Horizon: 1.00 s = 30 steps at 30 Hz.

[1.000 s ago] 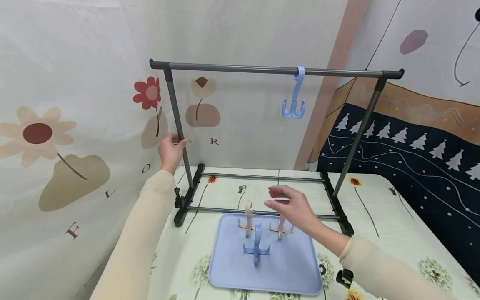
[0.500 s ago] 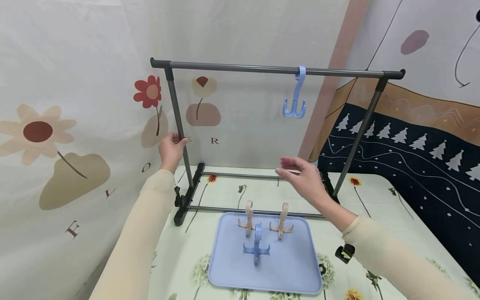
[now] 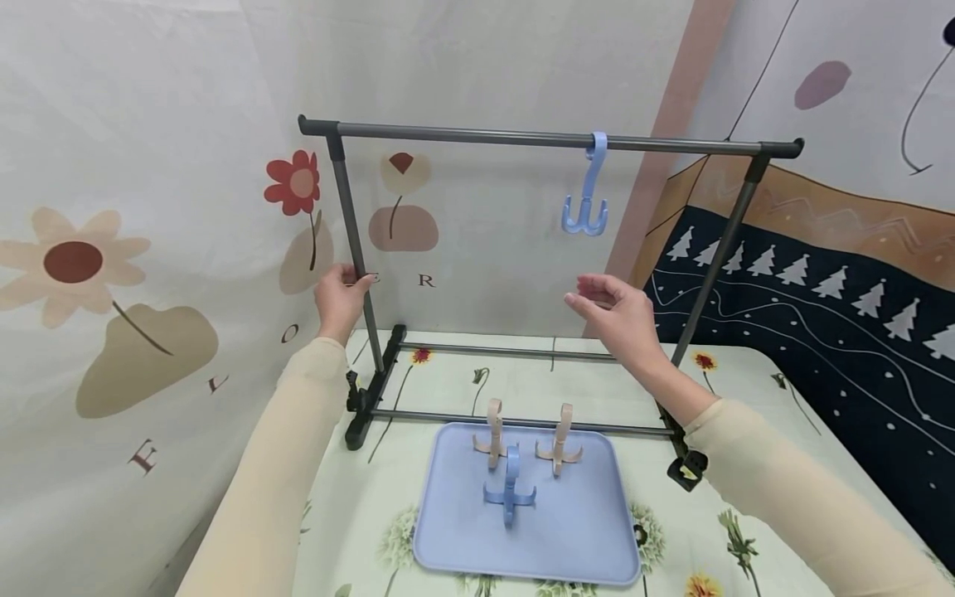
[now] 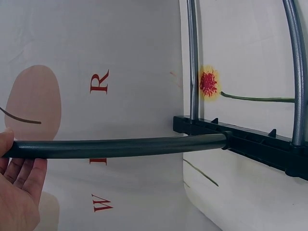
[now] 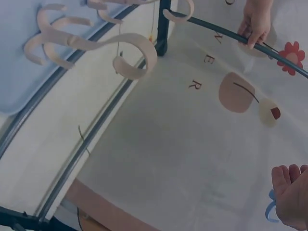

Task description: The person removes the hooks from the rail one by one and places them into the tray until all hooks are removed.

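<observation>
My left hand [image 3: 341,305] grips the left post [image 3: 347,207] of a dark metal clothes rack. In the left wrist view, the thumb lies over that post and the fingers beneath it. A blue four-prong hook [image 3: 587,186] hangs from the rack's top bar [image 3: 462,135], right of centre. My right hand [image 3: 619,319] is in the air below that hook and apart from it, fingers loosely bent, holding nothing. On a light blue tray [image 3: 570,539] stand two beige hooks, the left one [image 3: 496,439] and the right one [image 3: 559,444], with a blue hook [image 3: 511,489] in front.
The rack's base has black feet, the left one [image 3: 373,398] in plain sight, and two low crossbars, the front one [image 3: 425,416] just behind the tray. A flower-printed cloth [image 3: 358,514] covers the table. Printed curtains [image 3: 492,66] hang behind and at the sides.
My right hand has risen from above the tray, moving up and slightly right towards the hanging hook. My left hand stays on the post, and the hooks have not moved.
</observation>
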Motion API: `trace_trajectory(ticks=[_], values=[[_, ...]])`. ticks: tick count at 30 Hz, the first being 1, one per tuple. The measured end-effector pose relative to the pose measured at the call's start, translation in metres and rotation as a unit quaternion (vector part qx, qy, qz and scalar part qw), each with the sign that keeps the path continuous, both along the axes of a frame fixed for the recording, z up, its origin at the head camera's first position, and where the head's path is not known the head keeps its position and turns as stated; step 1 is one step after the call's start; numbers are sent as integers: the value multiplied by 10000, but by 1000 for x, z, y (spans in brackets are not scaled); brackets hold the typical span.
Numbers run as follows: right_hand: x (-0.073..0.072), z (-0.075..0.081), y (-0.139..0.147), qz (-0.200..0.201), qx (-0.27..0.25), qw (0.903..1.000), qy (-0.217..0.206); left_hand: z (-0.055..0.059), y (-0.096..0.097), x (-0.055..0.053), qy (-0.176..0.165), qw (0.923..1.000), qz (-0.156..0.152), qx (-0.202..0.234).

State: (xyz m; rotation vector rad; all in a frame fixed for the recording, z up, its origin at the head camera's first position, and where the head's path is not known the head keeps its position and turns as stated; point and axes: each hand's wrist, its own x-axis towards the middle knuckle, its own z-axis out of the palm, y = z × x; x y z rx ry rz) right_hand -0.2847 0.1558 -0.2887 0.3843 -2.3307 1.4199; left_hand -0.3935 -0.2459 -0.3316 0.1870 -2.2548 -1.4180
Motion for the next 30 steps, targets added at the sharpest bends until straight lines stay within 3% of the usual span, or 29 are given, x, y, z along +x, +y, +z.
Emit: trace_trajectory(ticks=[22, 30], values=[[-32, 61, 6, -1043, -353, 9908, 785, 0, 1, 0, 20, 10000, 13, -12], [-42, 83, 3, -1358, -263, 9872, 799, -1, 1, -1, 23, 10000, 26, 6]])
